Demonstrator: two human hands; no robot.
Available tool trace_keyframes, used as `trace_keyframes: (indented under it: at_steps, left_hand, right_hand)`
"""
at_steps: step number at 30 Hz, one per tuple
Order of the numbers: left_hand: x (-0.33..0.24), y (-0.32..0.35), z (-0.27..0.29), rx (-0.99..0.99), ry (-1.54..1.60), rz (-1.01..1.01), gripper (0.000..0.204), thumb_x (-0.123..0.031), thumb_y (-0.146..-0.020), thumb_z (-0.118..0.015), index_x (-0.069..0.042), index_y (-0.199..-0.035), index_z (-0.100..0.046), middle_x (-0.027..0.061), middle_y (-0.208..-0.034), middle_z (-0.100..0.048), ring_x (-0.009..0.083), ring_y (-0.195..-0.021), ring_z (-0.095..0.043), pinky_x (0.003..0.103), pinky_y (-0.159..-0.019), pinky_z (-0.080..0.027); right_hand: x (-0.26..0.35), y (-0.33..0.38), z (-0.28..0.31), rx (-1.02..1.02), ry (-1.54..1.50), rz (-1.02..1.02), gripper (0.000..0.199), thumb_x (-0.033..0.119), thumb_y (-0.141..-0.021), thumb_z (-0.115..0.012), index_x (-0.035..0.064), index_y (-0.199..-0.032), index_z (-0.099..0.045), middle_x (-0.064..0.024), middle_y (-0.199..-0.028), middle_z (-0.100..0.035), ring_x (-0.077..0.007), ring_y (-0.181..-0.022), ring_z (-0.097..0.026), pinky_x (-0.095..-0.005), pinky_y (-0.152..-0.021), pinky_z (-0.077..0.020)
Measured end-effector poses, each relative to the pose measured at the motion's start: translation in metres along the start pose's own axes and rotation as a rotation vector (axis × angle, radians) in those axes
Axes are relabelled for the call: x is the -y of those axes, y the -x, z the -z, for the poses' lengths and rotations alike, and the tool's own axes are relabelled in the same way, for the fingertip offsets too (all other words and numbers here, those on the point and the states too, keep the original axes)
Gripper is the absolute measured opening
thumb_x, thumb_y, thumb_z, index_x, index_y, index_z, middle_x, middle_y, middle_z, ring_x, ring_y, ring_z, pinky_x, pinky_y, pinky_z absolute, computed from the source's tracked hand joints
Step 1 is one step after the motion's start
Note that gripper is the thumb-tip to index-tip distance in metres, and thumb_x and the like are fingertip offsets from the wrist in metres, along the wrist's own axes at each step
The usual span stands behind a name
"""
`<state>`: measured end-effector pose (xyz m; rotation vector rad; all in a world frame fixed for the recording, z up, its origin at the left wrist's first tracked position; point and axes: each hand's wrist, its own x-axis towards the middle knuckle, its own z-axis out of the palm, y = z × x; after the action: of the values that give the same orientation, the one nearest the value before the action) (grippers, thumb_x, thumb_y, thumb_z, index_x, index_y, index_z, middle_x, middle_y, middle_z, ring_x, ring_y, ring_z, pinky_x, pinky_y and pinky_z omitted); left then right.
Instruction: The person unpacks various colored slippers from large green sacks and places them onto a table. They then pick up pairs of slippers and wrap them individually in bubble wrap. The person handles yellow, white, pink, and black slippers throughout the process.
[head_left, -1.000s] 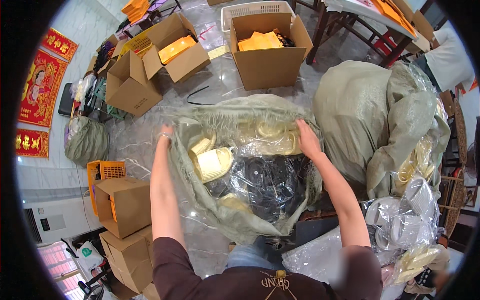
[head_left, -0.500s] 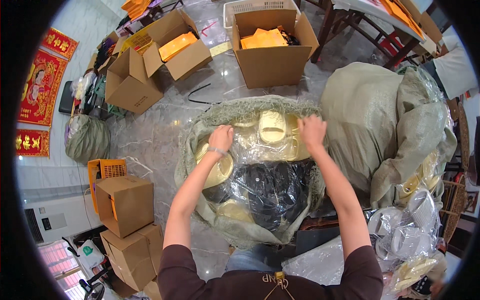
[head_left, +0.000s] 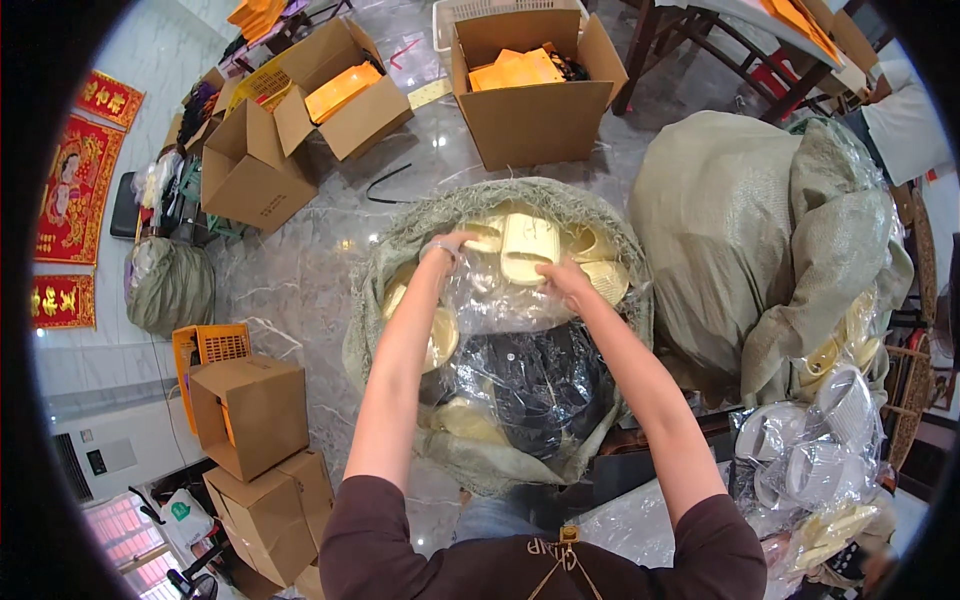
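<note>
In front of me stands an open woven sack (head_left: 370, 330) holding cream slippers and black ones in clear plastic. Upright near the far rim is a cream slipper (head_left: 530, 240); the fingers of my right hand (head_left: 566, 281) are closed on its lower edge. My left hand (head_left: 447, 246) is closed at the edge of another cream slipper (head_left: 484, 234), and its grip is partly hidden. More cream slippers (head_left: 604, 279) lie to the right, inside the sack. Black slippers (head_left: 540, 385) in a clear bag fill the nearer part.
A large stuffed sack (head_left: 715, 230) stands close on the right, with bagged white slippers (head_left: 805, 455) nearer me. Beyond my sack is an open carton (head_left: 540, 125) with orange packets. Stacked cartons (head_left: 250, 415) stand at the left. A dark strap (head_left: 385, 185) lies on the floor.
Both hands have moved inward from the sack's far side; my right hand came left and nearer, onto the middle cream slipper. Cream slippers at the right are now more exposed. The view has shifted slightly.
</note>
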<state>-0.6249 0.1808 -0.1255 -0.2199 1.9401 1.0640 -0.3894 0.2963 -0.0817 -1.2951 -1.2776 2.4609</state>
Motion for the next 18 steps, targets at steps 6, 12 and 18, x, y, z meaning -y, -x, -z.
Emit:
trace_keyframes:
  at_steps: [6,12,18]
  left_hand:
    - [0.043,0.152,0.024,0.096,0.058,-0.312,0.039,-0.013,-0.072,-0.066,-0.002,-0.106,-0.050,0.0100,-0.083,-0.060,0.0162,-0.054,-0.056,0.028,-0.039,-0.045]
    - [0.097,0.294,0.005,0.007,0.582,-0.333,0.040,-0.002,-0.076,-0.054,0.000,-0.116,-0.049,0.0114,-0.100,-0.060,0.0167,-0.070,-0.060,0.026,-0.048,-0.051]
    - [0.131,0.423,-0.004,0.421,0.757,-0.158,0.037,0.000,-0.076,-0.053,-0.003,-0.113,-0.050,0.0074,-0.098,-0.061,0.0145,-0.074,-0.061,0.023,-0.054,-0.052]
  right_hand:
    - [0.011,0.113,0.026,0.110,0.063,-0.086,0.039,0.004,-0.080,-0.058,0.0062,-0.117,-0.046,-0.0033,-0.093,-0.059,-0.0108,-0.074,-0.056,-0.0238,-0.057,-0.0470]
    - [0.016,0.249,0.031,0.198,0.033,0.128,0.070,0.000,-0.074,-0.054,0.0102,-0.139,-0.027,-0.0029,-0.106,-0.056,-0.0093,-0.078,-0.053,-0.0218,-0.055,-0.0435]
    - [-0.005,0.404,0.054,-0.012,-0.049,0.411,0.073,0.003,-0.076,-0.060,0.0075,-0.140,-0.025,-0.0045,-0.124,-0.046,-0.0128,-0.106,-0.048,-0.0274,-0.082,-0.0445]
